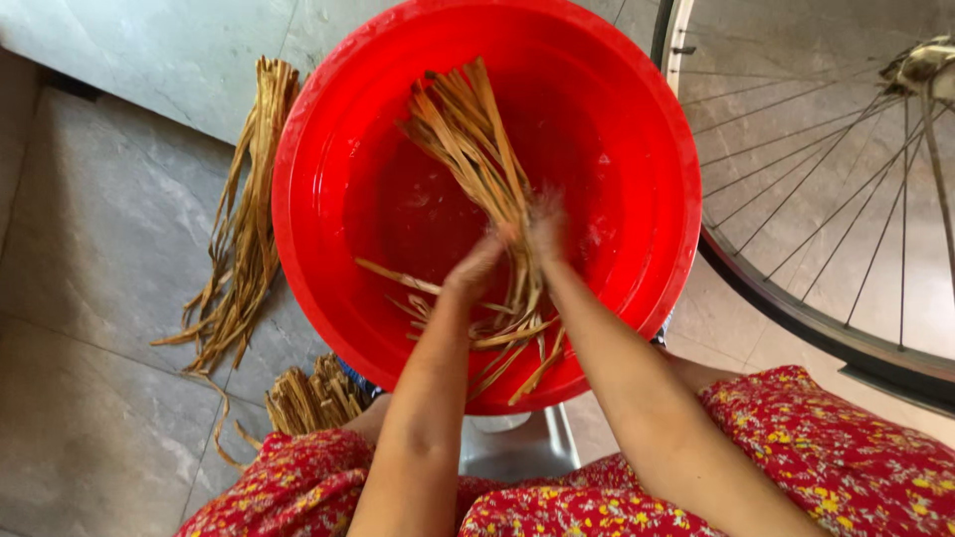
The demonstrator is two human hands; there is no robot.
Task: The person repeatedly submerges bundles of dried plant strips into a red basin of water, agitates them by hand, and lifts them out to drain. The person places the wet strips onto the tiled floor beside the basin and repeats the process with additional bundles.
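Nearest the camera lies a lap in red cloth [796, 447] printed with small yellow flowers, and two bare forearms reach up from it into a round, glossy red plastic basin [328, 129]. Both hands meet near the basin's centre on a bundle of dry, flat, straw-coloured leaf strips [468, 129] — the left hand [476, 267] and right hand [542, 221] are motion-blurred, so whether the fingers clench the strips cannot be told. The bundle's long axis runs from about 11 o'clock to 5 o'clock; its tight end points toward 11, while loose ends splay past the fingers toward 6. At 9 o'clock outside the basin a second limp bundle [249, 199] lies on grey stone tiles [90, 298]. A spoked bicycle wheel [826, 199] stands at 3 o'clock.
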